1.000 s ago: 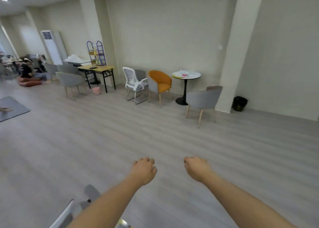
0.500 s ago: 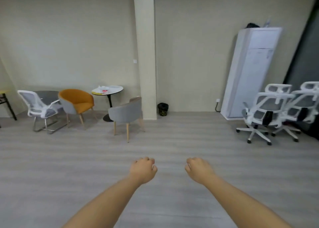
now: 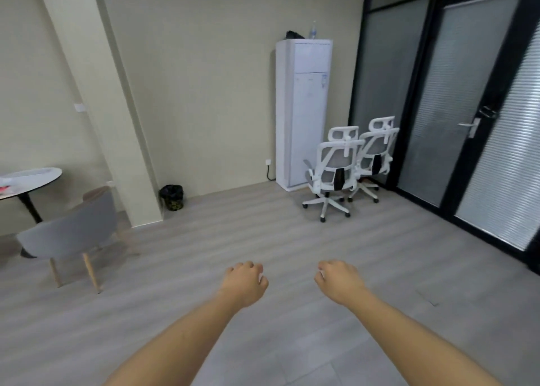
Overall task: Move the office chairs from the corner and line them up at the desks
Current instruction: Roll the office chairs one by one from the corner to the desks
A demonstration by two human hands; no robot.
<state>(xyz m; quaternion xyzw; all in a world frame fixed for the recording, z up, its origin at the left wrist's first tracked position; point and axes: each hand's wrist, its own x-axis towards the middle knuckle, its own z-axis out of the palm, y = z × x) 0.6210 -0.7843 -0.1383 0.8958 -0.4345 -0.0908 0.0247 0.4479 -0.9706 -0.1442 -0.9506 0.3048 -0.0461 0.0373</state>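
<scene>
Standing in the corner, two office chairs [image 3: 333,166] lie well beyond both empty, loosely curled grips.

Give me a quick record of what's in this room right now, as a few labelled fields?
place: room with grey plank floor
office chairs: two white ones, near chair and far chair, in the corner
beside them: tall white unit
right wall: dark-framed glass door
left side: grey armchair, round table
by the pillar: black bin
left hand: loosely closed, empty
right hand: loosely closed, empty
</scene>
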